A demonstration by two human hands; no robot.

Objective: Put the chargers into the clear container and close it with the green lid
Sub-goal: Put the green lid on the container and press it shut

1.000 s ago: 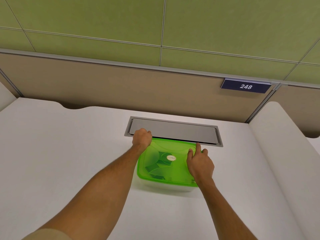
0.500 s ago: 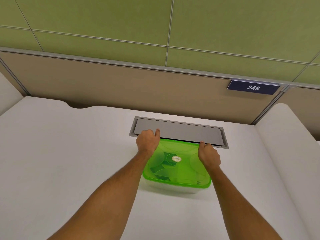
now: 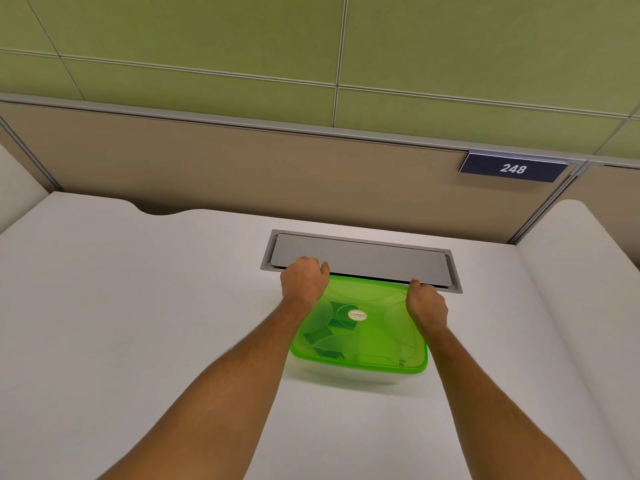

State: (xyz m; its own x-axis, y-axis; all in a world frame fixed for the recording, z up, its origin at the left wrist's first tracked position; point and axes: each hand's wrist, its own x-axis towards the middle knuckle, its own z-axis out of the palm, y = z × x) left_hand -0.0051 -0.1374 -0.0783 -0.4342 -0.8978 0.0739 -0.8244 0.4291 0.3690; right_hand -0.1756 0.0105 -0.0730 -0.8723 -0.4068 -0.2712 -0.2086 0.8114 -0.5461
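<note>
Green lid on container, both hands at far corners

White desk (image 3: pixel 138 323) carries the clear container (image 3: pixel 346 374), just in front of a grey cable hatch (image 3: pixel 363 259). Green lid (image 3: pixel 374 337) sits on top. Dark chargers (image 3: pixel 329 332) show through it. Left hand (image 3: pixel 304 280) curled, pressing far-left corner; right hand (image 3: pixel 426 301) curled on far-right corner.

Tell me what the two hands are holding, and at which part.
Both press on the green lid: left hand on its far left corner, right hand on its far right corner.
</note>
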